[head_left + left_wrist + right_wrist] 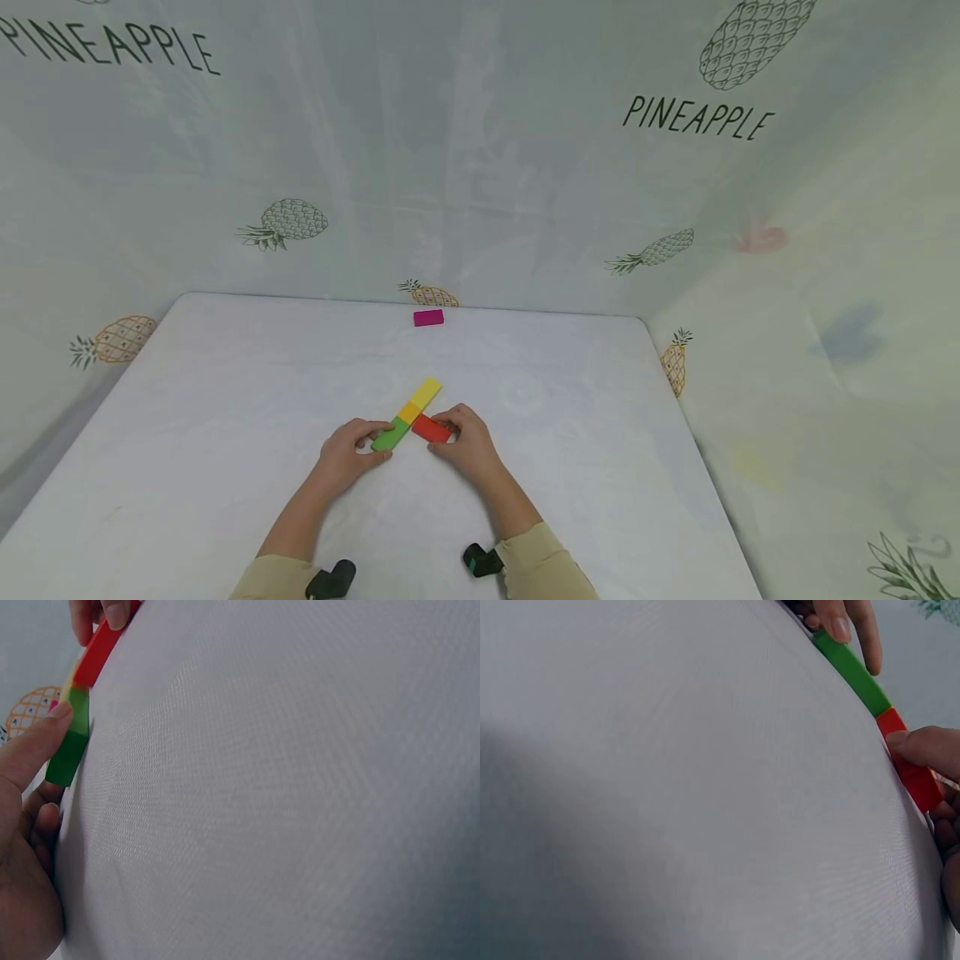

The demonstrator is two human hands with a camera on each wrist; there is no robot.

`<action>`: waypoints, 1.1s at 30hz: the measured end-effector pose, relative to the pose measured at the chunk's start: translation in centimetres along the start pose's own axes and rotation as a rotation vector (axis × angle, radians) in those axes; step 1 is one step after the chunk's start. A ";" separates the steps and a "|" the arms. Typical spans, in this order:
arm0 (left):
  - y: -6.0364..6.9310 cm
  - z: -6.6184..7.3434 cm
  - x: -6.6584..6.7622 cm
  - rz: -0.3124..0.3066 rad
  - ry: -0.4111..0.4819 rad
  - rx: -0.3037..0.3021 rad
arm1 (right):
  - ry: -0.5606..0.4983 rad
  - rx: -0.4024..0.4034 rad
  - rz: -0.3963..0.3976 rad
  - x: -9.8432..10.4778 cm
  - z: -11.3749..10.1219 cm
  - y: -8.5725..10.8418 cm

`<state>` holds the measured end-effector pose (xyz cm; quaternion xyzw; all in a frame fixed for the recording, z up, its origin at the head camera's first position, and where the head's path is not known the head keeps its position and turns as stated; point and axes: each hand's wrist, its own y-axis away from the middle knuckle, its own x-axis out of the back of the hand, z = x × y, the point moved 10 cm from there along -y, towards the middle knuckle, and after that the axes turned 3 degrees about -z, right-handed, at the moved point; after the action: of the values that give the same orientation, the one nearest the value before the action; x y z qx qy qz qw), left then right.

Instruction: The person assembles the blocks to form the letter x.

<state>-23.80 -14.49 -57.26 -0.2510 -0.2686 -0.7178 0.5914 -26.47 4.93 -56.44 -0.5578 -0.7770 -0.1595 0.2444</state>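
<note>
My left hand (343, 457) pinches a green block (387, 439) between thumb and fingers on the white table. The green block is the near end of a slanting row, with a short orange block (409, 412) and a yellow block (427, 392) beyond it. With thumb and fingers my right hand (472, 448) grips a red block (431, 428), which lies at an angle to the row, its left end close to the green and orange blocks. In the right wrist view the red block (907, 761) appears against the end of the green block (851, 673); whether they touch I cannot tell.
A magenta block (428, 318) lies near the far edge of the white table (247, 400). Behind the table hangs a pale curtain (480, 150) printed with pineapples. A dark wrist device (332, 579) shows at the left sleeve, another (482, 560) at the right.
</note>
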 end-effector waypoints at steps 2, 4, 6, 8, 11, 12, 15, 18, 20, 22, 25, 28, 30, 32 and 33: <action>0.0 0.0 0.0 -0.001 0.006 -0.002 | -0.007 -0.009 -0.003 0.0 0.0 0.0; 0.0 -0.1 -0.1 -0.002 0.007 -0.003 | -0.017 -0.019 -0.003 0.0 0.1 0.1; 0.0 -0.1 -0.1 -0.001 0.009 -0.003 | -0.028 -0.024 0.001 0.0 0.2 0.1; 0.0 -0.1 -0.1 -0.001 0.010 -0.003 | -0.038 -0.017 0.010 0.1 0.2 0.1; 0.0 -0.1 0.0 0.001 0.010 -0.004 | -0.040 0.003 0.026 0.3 0.2 0.1; 0.0 0.0 0.0 0.001 0.011 -0.005 | -0.039 0.011 0.030 0.3 0.1 0.1; 0.0 0.0 0.0 0.000 0.012 -0.007 | -0.029 0.027 0.041 0.4 0.1 0.1; 0.0 0.0 0.0 0.001 0.016 -0.006 | -0.025 0.032 0.045 0.4 0.1 0.1; 0.0 0.0 0.0 0.004 0.013 -0.012 | -0.026 0.033 0.044 0.4 0.1 0.1; 0.1 0.0 0.1 0.008 0.013 -0.013 | -0.030 0.033 0.041 0.4 0.1 0.1; 0.1 0.0 0.1 0.009 0.010 -0.022 | -0.033 0.028 0.037 0.3 0.1 0.1; 0.1 0.0 0.1 0.007 0.010 -0.016 | -0.032 0.020 0.033 0.3 0.1 0.1; 0.1 0.0 0.1 0.005 0.009 -0.012 | -0.028 0.015 0.030 0.3 0.1 0.1; 0.0 0.0 0.0 0.002 0.004 -0.009 | -0.026 0.013 0.029 0.3 0.1 0.1; 0.0 0.0 0.0 0.000 0.002 -0.008 | -0.025 0.014 0.030 0.3 0.1 0.1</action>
<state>-23.79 -14.53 -57.29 -0.2526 -0.2652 -0.7189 0.5907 -26.45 5.24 -56.33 -0.5696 -0.7727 -0.1432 0.2407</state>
